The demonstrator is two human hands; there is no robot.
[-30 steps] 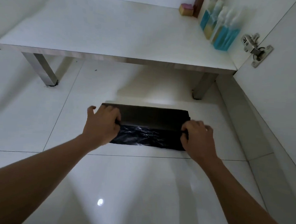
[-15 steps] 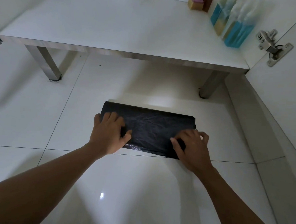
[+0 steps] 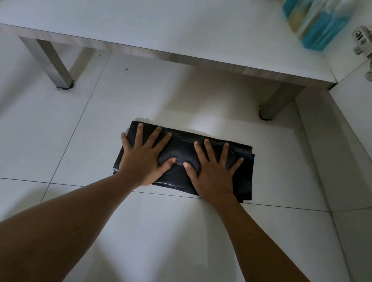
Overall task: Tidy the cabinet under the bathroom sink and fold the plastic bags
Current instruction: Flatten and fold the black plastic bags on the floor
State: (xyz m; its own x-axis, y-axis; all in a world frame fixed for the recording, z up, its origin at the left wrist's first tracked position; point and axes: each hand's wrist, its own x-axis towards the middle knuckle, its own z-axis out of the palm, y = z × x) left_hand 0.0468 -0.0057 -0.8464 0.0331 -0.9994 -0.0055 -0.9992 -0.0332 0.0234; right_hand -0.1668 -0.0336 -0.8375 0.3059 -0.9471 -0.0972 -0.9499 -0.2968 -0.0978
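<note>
where white floor tiles [image 3: 71,147] meet the cabinet [image 3: 142,48], spread hands [image 3: 179,164] flatten a black bag [image 3: 247,177].

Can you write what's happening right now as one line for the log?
step: flatten fold | bag: black, folded, on floor | left hand: flat on bag | right hand: flat on bag

Black plastic bag [image 3: 241,177]; white floor tiles [image 3: 39,132]; blue bottles [image 3: 324,33].
</note>
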